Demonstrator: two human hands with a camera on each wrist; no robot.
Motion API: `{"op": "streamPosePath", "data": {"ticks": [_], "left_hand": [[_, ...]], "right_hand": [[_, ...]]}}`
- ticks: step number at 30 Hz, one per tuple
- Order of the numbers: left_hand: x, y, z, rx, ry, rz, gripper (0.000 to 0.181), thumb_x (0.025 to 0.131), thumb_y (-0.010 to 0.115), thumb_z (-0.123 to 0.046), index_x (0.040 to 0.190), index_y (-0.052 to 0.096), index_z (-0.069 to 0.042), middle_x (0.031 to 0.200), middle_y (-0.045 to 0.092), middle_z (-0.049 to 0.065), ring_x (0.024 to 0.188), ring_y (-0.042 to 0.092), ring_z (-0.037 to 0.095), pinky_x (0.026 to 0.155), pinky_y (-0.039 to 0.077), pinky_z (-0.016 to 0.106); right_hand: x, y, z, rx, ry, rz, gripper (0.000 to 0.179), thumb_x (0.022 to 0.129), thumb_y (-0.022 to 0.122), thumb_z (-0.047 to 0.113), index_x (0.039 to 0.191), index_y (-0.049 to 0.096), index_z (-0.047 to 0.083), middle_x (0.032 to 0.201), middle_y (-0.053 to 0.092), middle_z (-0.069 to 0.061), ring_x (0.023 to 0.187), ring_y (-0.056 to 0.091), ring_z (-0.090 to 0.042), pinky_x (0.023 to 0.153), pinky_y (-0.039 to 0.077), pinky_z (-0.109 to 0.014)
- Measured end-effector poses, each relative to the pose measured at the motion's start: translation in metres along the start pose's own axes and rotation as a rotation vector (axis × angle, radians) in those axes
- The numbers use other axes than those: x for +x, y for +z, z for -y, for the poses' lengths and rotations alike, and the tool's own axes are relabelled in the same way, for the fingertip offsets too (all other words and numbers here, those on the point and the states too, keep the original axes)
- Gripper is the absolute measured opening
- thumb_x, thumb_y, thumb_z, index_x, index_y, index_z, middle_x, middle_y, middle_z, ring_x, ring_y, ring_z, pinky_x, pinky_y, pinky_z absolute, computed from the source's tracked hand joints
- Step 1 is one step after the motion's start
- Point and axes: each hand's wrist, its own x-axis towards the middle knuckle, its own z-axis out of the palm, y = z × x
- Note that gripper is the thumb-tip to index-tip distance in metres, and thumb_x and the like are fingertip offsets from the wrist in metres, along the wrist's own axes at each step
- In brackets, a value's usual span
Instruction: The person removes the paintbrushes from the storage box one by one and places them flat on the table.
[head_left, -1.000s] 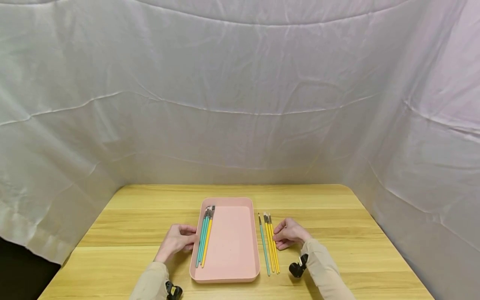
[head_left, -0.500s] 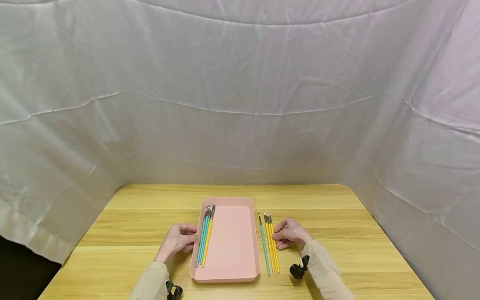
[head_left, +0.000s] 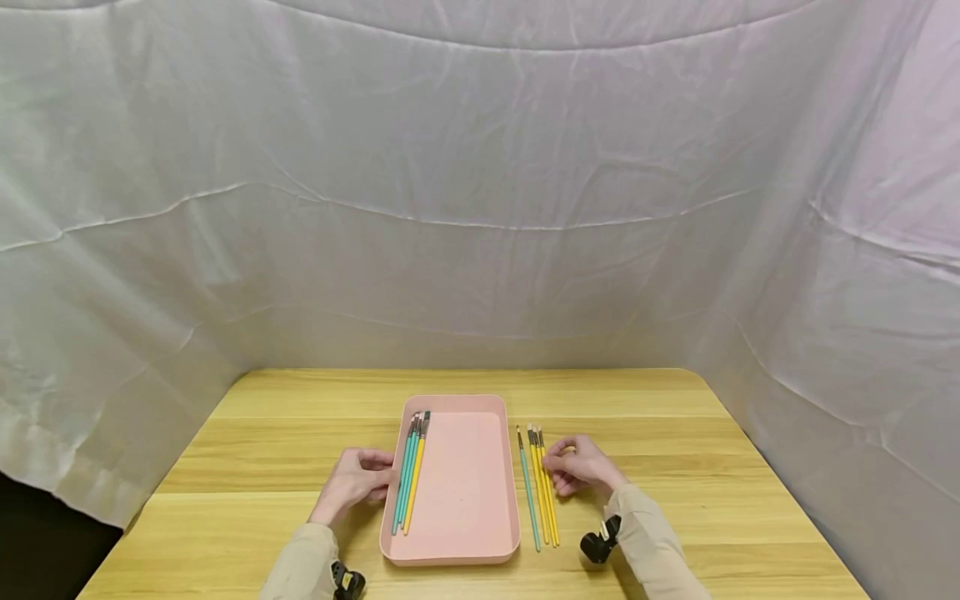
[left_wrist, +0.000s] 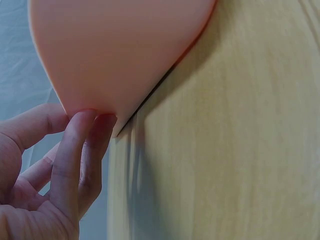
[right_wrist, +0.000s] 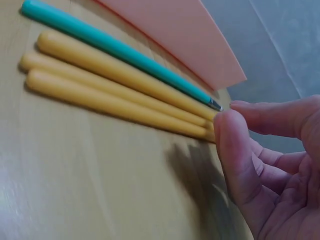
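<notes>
My left hand (head_left: 356,482) rests its fingertips against the outer left wall of the pink tray (head_left: 465,550); the left wrist view shows thumb and fingers (left_wrist: 77,160) touching this wall near the rim. Inside the tray, along its left side, lie teal paintbrushes (head_left: 401,492) and a yellow paintbrush (head_left: 414,487). To the tray's right, one teal paintbrush (head_left: 529,500) and three yellow paintbrushes (head_left: 547,504) lie on the table. Over the rightmost yellow one is my right hand (head_left: 585,467), thumb and forefinger close together. The thumb (right_wrist: 234,140) hides the brushes' far parts in the right wrist view.
The wooden table (head_left: 720,508) stretches out on both sides of the tray. A grey-white cloth (head_left: 480,283) hangs behind the table and along its sides. Each wrist carries a small black camera (head_left: 598,546).
My right hand's fingertips have shifted slightly up and to the left over the yellow paintbrushes. The left hand, the tray and the brushes stay as they were.
</notes>
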Motion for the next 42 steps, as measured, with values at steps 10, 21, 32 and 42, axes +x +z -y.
{"op": "streamPosePath", "data": {"ticks": [10, 21, 32, 42], "left_hand": [[0.001, -0.002, 0.000, 0.005, -0.004, 0.007, 0.036, 0.083, 0.074, 0.002, 0.114, 0.065, 0.015, 0.095, 0.072, 0.019, 0.068, 0.067, 0.014, 0.058, 0.061, 0.028], [0.000, -0.002, 0.000, 0.004, -0.006, -0.003, 0.032, 0.083, 0.074, 0.003, 0.112, 0.066, 0.014, 0.093, 0.073, 0.017, 0.069, 0.068, 0.015, 0.059, 0.062, 0.029], [0.000, -0.002, -0.001, 0.010, -0.009, -0.012, 0.031, 0.083, 0.074, 0.003, 0.111, 0.067, 0.014, 0.091, 0.073, 0.016, 0.067, 0.067, 0.015, 0.058, 0.061, 0.028], [-0.001, -0.002, -0.001, 0.003, 0.004, -0.013, 0.031, 0.082, 0.074, 0.004, 0.110, 0.066, 0.014, 0.091, 0.072, 0.016, 0.067, 0.067, 0.015, 0.058, 0.060, 0.027]], "right_hand": [[0.002, 0.011, 0.016, 0.004, -0.120, 0.000, 0.025, 0.098, 0.059, 0.008, 0.115, 0.053, -0.009, 0.064, 0.061, -0.001, 0.051, 0.059, -0.006, 0.051, 0.057, -0.021], [0.000, 0.025, 0.033, 0.102, -0.195, 0.068, 0.037, 0.099, 0.057, 0.004, 0.126, 0.046, -0.019, 0.070, 0.063, -0.004, 0.053, 0.063, -0.006, 0.055, 0.060, -0.022], [0.007, 0.040, 0.043, 0.122, -0.207, 0.098, 0.037, 0.100, 0.055, 0.003, 0.128, 0.045, -0.019, 0.072, 0.065, -0.003, 0.056, 0.065, -0.008, 0.057, 0.061, -0.022], [0.013, 0.056, 0.050, 0.124, -0.226, 0.108, 0.040, 0.097, 0.059, 0.004, 0.127, 0.046, -0.019, 0.073, 0.067, -0.005, 0.060, 0.068, -0.011, 0.062, 0.063, -0.026]]}}
